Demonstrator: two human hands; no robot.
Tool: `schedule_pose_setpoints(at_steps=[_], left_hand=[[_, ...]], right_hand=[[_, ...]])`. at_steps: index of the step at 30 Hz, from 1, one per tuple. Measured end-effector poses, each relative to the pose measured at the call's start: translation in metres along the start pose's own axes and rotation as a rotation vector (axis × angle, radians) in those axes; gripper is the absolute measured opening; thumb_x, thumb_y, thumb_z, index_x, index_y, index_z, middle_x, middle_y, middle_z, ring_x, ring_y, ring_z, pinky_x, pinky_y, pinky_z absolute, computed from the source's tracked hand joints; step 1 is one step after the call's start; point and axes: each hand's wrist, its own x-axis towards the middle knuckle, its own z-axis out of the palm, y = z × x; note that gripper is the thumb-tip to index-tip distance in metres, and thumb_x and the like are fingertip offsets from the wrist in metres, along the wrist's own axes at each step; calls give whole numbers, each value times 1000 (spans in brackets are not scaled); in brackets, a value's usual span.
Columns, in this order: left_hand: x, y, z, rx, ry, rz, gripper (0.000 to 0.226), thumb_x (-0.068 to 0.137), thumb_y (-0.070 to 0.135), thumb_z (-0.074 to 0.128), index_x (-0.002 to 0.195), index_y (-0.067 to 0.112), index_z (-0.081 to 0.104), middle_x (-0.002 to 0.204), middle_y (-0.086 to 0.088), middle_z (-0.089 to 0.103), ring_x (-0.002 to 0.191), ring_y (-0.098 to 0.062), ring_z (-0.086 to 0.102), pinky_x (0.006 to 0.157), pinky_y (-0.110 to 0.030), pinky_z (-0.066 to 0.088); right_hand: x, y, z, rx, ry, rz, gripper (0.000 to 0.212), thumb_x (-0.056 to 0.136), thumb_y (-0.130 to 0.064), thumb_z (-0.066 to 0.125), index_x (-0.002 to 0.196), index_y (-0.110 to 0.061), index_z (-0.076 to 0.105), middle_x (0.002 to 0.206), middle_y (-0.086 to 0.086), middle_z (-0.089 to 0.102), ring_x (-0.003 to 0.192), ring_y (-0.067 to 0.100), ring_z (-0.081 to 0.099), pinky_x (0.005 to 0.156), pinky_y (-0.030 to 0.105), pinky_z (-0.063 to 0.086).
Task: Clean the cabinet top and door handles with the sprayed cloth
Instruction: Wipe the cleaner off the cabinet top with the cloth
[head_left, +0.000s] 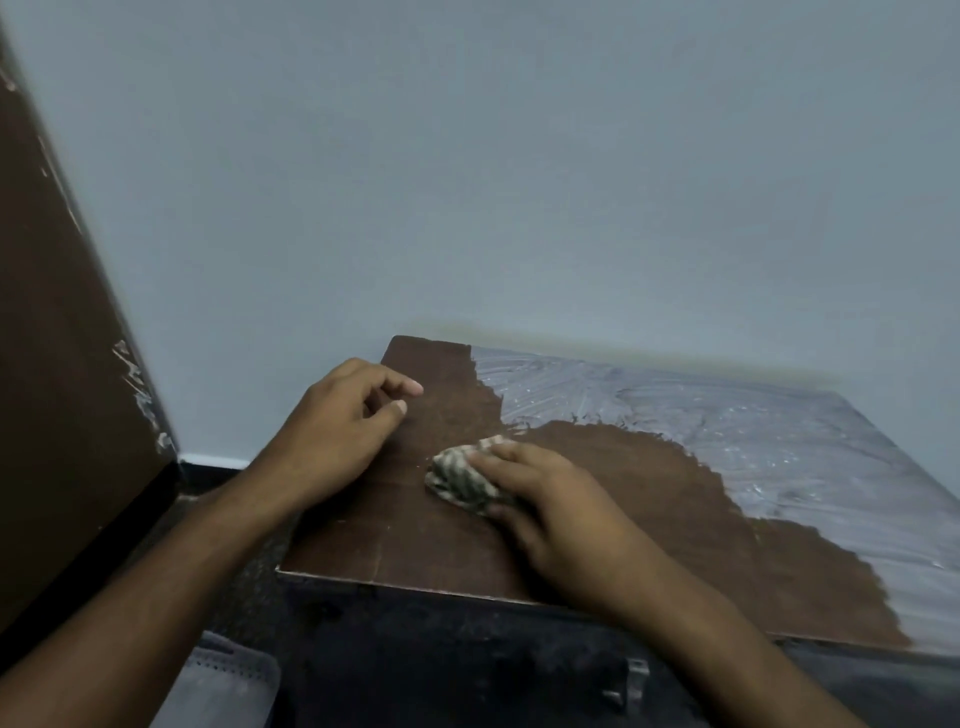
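1. One bunched cloth (464, 480) lay on the brown near-left part of the top (415, 540), pressed flat under the right hand (558, 512), whose fingers curled over it.
2. Left hand (340, 431) rested loosely half-open on the top, holding nothing; it probably served best as a brace.
3. Grey residue (753, 441) covered the far right, so overlapping strokes toward it looked wise.
4. Handle (635, 678) below seemed unwiped.
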Motion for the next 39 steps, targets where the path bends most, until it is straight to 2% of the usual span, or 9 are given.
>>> schedule_pose_setpoints(at_steps=[4,8,11,15,20,25,30,33,39], left_hand=[[3,10,17,31,-69,40,19,96,20,61,104,35,69,102,16,58,89,9,52,71,-12,38],[3,12,22,53,-101,49,18,96,21,60,104,37,67,104,18,57,91,6,53,69,-12,38],[4,17,27,61,-110,52,19,96,21,61,105,37,67,104,18,57,91,5,53,69,-12,38],[9,24,38,46,-114,107,20,94,20,63,100,39,68,99,19,58,92,10,52,69,-11,37],[17,38,51,87,-153,170,18,95,21,62,103,35,69,101,21,58,92,16,51,70,-1,36],[16,48,63,77,-197,193,17,95,23,61,104,35,68,104,18,60,92,14,52,67,-5,39],[14,47,65,79,-223,208,18,95,23,62,103,39,67,102,19,59,92,11,52,67,-9,38],[14,48,65,81,-237,205,19,95,23,62,105,38,67,103,19,59,92,12,51,67,-12,37],[12,61,80,60,-232,242,20,95,22,62,102,41,65,97,18,58,91,10,51,69,-12,37]], right_hand=[[-26,6,-10,88,-97,-59,48,94,-18,58,141,-25,53,146,-11,48,136,2,37,108,1,18],[-43,81,-48,-72,25,190,49,95,-14,60,140,-29,53,144,-11,52,133,7,45,112,18,32],[-43,97,-61,-100,84,269,46,96,-15,60,141,-27,53,144,-8,53,134,11,47,101,5,24],[-67,43,-37,-8,43,77,51,94,-27,53,140,-46,44,143,-35,38,137,-13,32,108,0,16],[-99,41,-42,19,-6,28,60,96,-22,51,146,-50,34,152,-23,38,142,-9,26,114,9,21],[-98,79,-53,-68,107,181,50,95,-30,48,145,-35,47,148,-16,45,139,-1,36,113,17,29],[-155,74,-58,-45,109,141,46,96,-30,52,141,-36,51,147,-14,49,139,0,40,110,13,32],[-182,95,-79,-78,168,230,48,92,-32,56,139,-43,52,146,-21,50,137,0,43,109,10,30],[-139,76,-60,-59,115,203,47,93,-36,55,140,-37,52,145,-20,50,137,-4,39,113,12,28]])
